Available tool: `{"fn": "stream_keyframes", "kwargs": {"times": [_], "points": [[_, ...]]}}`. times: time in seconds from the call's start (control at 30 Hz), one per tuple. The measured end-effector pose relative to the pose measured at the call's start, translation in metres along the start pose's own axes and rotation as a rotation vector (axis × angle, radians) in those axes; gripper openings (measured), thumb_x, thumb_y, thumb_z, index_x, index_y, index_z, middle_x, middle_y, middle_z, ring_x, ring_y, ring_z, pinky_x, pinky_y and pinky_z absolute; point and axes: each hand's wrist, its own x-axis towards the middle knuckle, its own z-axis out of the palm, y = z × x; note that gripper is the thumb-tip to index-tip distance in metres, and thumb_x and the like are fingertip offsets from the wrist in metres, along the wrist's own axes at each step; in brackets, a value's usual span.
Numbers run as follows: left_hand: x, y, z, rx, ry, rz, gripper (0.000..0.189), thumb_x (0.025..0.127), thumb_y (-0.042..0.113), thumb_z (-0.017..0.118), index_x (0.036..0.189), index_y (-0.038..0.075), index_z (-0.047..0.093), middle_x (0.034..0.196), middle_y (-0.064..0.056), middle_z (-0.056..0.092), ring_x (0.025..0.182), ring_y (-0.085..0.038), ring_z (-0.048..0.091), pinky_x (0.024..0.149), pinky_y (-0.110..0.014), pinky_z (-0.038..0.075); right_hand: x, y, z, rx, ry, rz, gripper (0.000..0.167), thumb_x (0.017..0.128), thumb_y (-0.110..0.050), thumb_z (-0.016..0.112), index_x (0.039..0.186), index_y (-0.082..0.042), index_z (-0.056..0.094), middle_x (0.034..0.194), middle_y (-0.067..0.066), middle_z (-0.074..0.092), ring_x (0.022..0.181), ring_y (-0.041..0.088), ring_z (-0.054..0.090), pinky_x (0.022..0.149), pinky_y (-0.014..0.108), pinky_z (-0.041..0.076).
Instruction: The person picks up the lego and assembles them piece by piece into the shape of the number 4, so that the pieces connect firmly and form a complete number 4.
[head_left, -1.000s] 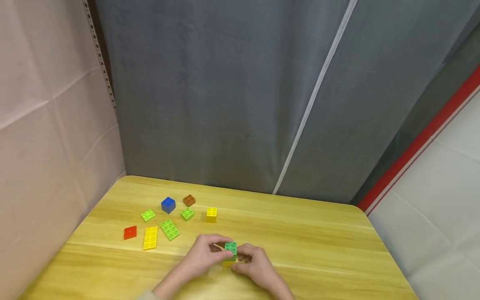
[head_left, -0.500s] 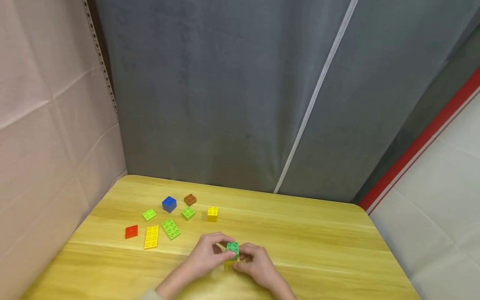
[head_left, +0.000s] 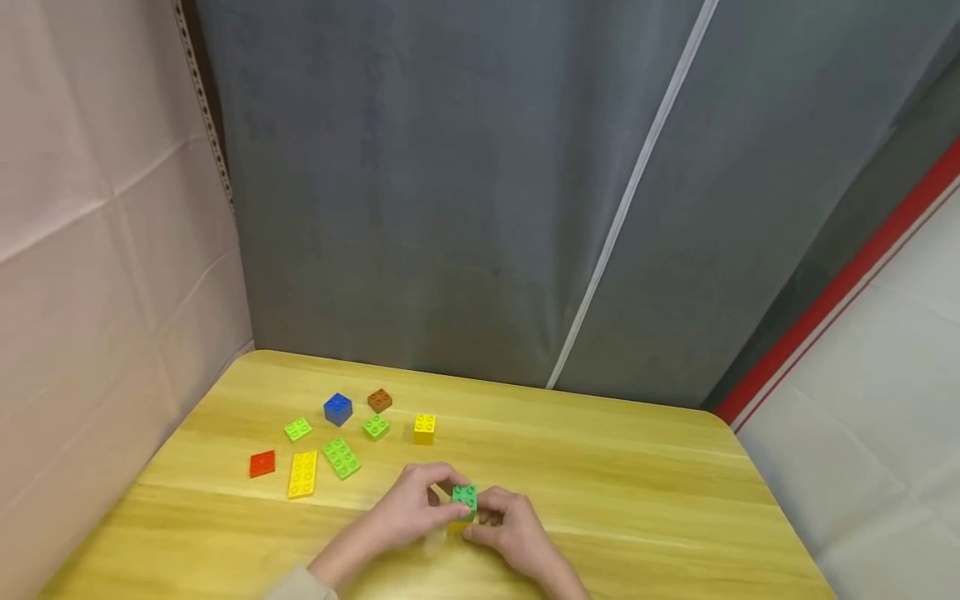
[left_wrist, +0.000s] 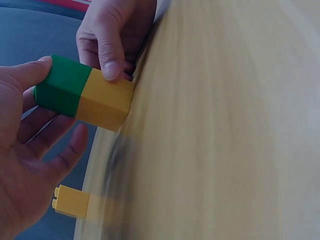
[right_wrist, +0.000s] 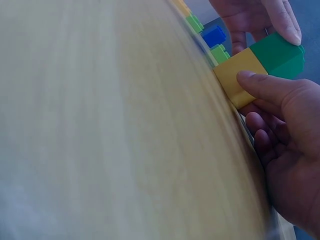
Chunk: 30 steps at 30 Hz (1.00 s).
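A green toy brick (left_wrist: 62,86) sits flush on top of a yellow toy brick (left_wrist: 106,99), the pair standing on the table near its front. My left hand (head_left: 415,508) pinches the green brick between thumb and fingers. Lower down, my right hand (head_left: 513,532) grips the yellow brick, its thumb pressed against the near side in the right wrist view. In the head view the fingers hide much of the yellow brick.
Loose bricks lie at the table's back left: blue (head_left: 338,409), brown (head_left: 380,400), another yellow block (head_left: 424,429), several lime pieces (head_left: 342,458), a yellow plate (head_left: 302,474) and a red one (head_left: 262,463). A grey curtain (head_left: 450,208) hangs behind the wooden table (head_left: 637,500).
Both hands keep their hold on the stacked bricks. The stack and hands have barely moved; the whole head view has shifted slightly.
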Motion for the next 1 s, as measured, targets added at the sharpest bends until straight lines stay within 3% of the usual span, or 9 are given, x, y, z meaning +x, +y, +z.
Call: {"fn": "stream_keyframes", "kwargs": {"times": [0.27,0.6,0.8,1.0], "points": [[-0.004,-0.002,-0.001,-0.018,0.027,-0.056,0.026,0.09,0.024,0.082,0.112,0.013,0.075,0.099,0.003,0.071,0.067,-0.012,0.063,0.06,-0.023,0.054,0.001,-0.002,0.004,0.007,0.004,0.035,0.029,0.082,-0.014,0.086,0.11,-0.014,0.079,0.09,-0.003,0.067,0.082,0.013,0.056,0.069,0.022,0.047],[-0.004,0.0,-0.004,-0.047,0.055,-0.08,0.029,0.088,0.024,0.084,0.113,0.011,0.075,0.099,0.002,0.073,0.085,-0.014,0.067,0.07,-0.025,0.058,0.003,-0.006,0.002,-0.013,-0.008,0.028,0.029,0.084,-0.016,0.085,0.111,-0.013,0.079,0.094,-0.008,0.067,0.086,0.013,0.059,0.074,0.023,0.05],[-0.008,-0.002,-0.008,-0.095,0.073,-0.112,0.035,0.088,0.024,0.083,0.118,0.007,0.073,0.107,-0.002,0.074,0.092,-0.021,0.069,0.075,-0.026,0.057,0.003,-0.002,0.002,-0.023,0.013,0.034,0.029,0.082,-0.015,0.086,0.11,-0.013,0.078,0.091,-0.008,0.066,0.084,0.012,0.058,0.072,0.024,0.05],[-0.014,-0.001,-0.017,-0.056,0.105,-0.111,0.035,0.09,0.023,0.081,0.119,0.004,0.073,0.111,-0.006,0.074,0.099,-0.023,0.068,0.078,-0.026,0.057,0.002,0.0,0.001,-0.042,0.02,0.045,0.03,0.081,-0.018,0.087,0.109,-0.012,0.078,0.088,-0.005,0.066,0.078,0.009,0.055,0.068,0.023,0.048]]}}
